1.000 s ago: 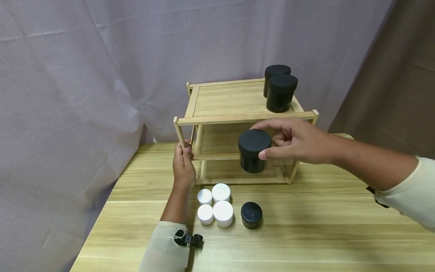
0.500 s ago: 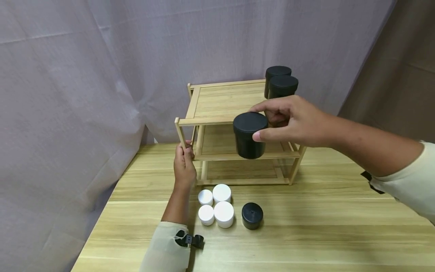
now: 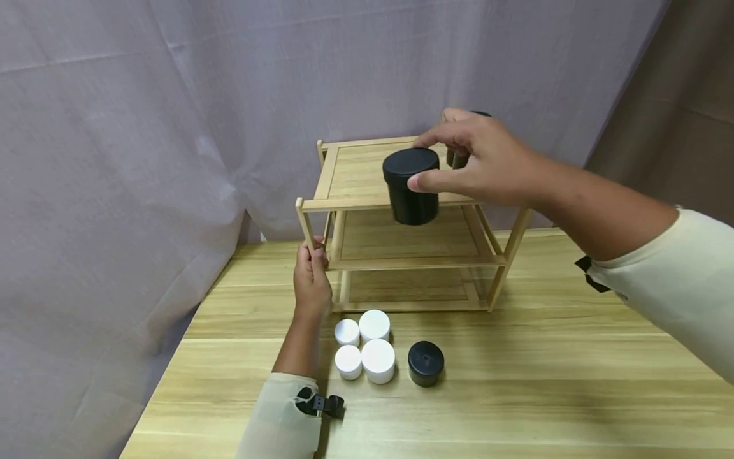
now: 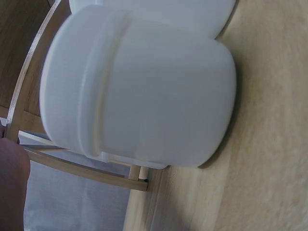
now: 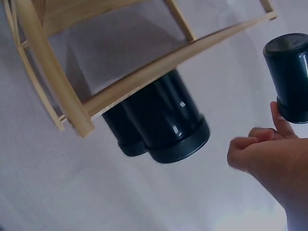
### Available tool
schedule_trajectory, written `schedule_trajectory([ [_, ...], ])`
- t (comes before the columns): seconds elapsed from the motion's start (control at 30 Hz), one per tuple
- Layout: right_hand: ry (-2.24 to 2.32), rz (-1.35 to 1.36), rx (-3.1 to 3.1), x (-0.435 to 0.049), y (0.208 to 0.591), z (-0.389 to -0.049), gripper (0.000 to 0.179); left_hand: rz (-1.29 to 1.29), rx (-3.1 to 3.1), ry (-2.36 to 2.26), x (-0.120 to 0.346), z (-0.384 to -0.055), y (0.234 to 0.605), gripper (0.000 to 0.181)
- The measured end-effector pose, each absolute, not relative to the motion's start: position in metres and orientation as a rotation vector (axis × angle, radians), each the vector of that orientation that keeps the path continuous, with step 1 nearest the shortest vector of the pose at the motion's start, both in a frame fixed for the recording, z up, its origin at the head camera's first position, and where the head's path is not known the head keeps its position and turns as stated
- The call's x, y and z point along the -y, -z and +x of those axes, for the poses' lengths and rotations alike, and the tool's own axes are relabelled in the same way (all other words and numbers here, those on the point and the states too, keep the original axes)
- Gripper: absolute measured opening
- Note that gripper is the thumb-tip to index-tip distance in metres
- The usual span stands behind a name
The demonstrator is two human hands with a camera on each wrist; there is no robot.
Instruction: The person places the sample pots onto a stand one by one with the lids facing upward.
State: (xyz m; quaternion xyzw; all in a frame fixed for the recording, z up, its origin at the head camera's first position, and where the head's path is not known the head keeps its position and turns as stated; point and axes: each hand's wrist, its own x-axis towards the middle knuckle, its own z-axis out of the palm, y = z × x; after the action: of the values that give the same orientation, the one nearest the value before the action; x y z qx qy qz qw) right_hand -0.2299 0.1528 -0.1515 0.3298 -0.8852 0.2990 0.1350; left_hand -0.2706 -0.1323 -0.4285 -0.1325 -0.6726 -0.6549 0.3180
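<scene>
My right hand (image 3: pixel 482 156) pinches a black lidded jar (image 3: pixel 411 188) between thumb and fingers, held upright in front of the top shelf's front rail. In the right wrist view the held jar (image 5: pixel 288 77) hangs apart from two more black jars (image 5: pixel 166 118) on the top shelf; the head view has those mostly behind my hand. With my left hand (image 3: pixel 311 277) I grip the left front post of the wooden rack (image 3: pixel 401 262) near its middle shelf. Below that hand, several white lidded jars (image 3: pixel 378 361) stand grouped on the table, close by in the left wrist view (image 4: pixel 163 91).
A short black jar (image 3: pixel 425 363) stands on the wooden table (image 3: pixel 545 408) to the right of the white ones. Behind the rack hangs a grey curtain (image 3: pixel 367 70), with a brown one (image 3: pixel 671 127) at the right. The table's left edge runs beside the curtain.
My right hand has raised the black jar from in front of the middle shelf to the height of the top one, shifting slightly left. The left hand stays on the post.
</scene>
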Motion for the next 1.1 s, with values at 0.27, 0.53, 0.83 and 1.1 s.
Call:
schedule_trajectory([
  [0.27, -0.696, 0.857, 2.621, -0.157, 0.14, -0.257, 0.053, -0.342, 1.775, 1.731, 0.13, -0.271, 0.43, 0.029],
  [0.53, -0.542, 0.714, 2.707, -0.16, 0.128, -0.284, 0.07, -0.342, 1.765, 1.722, 0.127, -0.274, 0.429, 0.03],
  [0.83, -0.413, 0.571, 2.808, -0.155, 0.12, -0.311, 0.081, -0.344, 1.762, 1.713, 0.123, -0.274, 0.427, 0.028],
  [1.1, -0.262, 0.534, 2.828, -0.155, 0.126, -0.318, 0.083, -0.345, 1.783, 1.721, 0.12, -0.273, 0.426, 0.03],
])
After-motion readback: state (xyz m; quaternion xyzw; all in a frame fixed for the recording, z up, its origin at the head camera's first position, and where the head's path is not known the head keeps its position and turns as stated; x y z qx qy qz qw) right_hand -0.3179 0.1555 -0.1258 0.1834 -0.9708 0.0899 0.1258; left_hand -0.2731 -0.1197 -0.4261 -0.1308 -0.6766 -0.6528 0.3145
